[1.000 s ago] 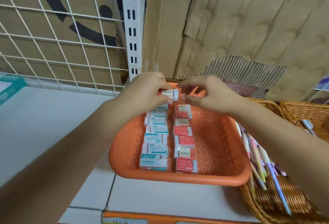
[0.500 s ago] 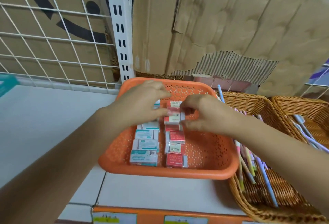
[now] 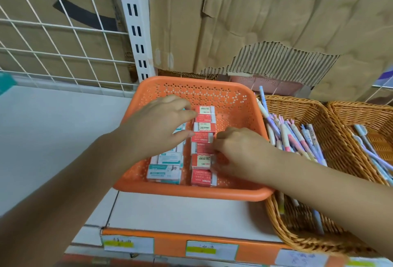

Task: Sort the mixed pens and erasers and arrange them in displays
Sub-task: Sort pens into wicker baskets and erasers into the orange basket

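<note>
An orange perforated basket (image 3: 191,194) holds two neat columns of boxed erasers: teal ones (image 3: 164,173) on the left, red ones (image 3: 203,137) on the right. My left hand (image 3: 161,124) lies over the teal column, its straight index finger and thumb touching the left side of the red column. My right hand (image 3: 238,152) sits against the right side of the red column with its fingers curled under; the fingertips are hidden. Pastel pens (image 3: 297,139) lie in a wicker basket (image 3: 297,239) to the right.
A second wicker basket (image 3: 361,109) with a few pens stands at far right. Torn cardboard (image 3: 255,11) backs the shelf, with a white wire grid (image 3: 63,33) and slotted upright (image 3: 136,22) on the left. Bare white shelf (image 3: 53,128) lies left of the orange basket. Price labels (image 3: 212,249) line the front edge.
Both hands held one red eraser above the basket's far end, then lowered it onto the red column. Now they press the column from both sides, the right hand nearer me.
</note>
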